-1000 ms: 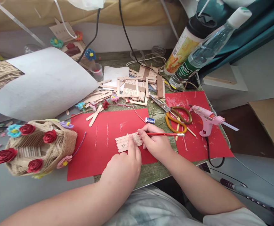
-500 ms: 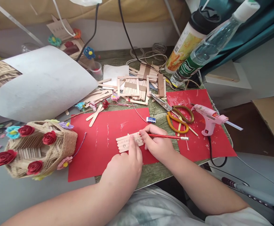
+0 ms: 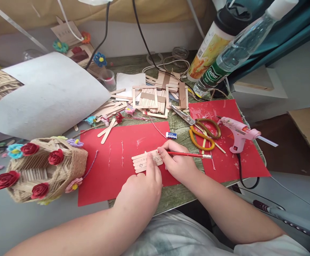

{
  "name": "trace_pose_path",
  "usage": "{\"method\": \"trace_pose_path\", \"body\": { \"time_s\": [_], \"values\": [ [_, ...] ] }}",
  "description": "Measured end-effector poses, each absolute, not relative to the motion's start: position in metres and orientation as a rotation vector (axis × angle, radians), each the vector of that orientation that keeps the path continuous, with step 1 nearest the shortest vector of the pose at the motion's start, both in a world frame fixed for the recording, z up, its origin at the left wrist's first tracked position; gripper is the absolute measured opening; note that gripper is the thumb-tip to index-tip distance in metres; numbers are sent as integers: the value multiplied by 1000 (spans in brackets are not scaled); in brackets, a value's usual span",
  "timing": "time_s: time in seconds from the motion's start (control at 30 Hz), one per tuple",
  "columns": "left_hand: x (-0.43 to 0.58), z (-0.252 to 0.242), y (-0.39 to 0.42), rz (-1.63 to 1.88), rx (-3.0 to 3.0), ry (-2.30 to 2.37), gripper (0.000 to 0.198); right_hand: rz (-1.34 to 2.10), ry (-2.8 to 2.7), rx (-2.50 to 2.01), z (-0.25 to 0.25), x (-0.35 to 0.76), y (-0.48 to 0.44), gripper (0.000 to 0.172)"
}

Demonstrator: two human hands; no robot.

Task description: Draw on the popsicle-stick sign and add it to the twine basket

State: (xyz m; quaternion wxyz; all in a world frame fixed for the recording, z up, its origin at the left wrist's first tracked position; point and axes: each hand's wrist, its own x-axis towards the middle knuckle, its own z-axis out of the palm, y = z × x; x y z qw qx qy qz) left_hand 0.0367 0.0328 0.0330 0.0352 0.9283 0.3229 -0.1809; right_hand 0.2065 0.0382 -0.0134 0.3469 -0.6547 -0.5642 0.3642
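Observation:
A small panel of craft sticks (image 3: 138, 162) laid side by side bears pencil-drawn stars and lies on a red sheet (image 3: 99, 181). Fingers of my left hand (image 3: 141, 188) press on the panel and hold it; the thumb is hidden. My right hand (image 3: 177, 160) pinches a red pencil (image 3: 189, 154) near its tip, at the panel's upper right corner. The pencil's eraser end points right. Beyond my right hand lies a blue-and-white eraser (image 3: 171, 135). Scissors (image 3: 194, 124) with yellow-brown handles rest to the right.
A pink glue gun (image 3: 237, 133) lies on a second red sheet (image 3: 251, 163). A twine basket (image 3: 76, 161) with flowers stands left. Behind are loose craft sticks (image 3: 107, 110), stick frames (image 3: 144, 106), a water bottle (image 3: 224, 67) and a tall cup (image 3: 210, 46). Black cables cross the back.
Both hands, the panel and the pencil keep nearly the same positions. The view has shifted very slightly.

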Motion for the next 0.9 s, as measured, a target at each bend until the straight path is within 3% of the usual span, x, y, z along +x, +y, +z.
{"method": "trace_pose_path", "body": {
  "time_s": [0.9],
  "values": [
    [36, 29, 33, -612, 2829, 965, 60, 1011, -1440, -1656, -13, 207, 41, 22]
  ]
}}
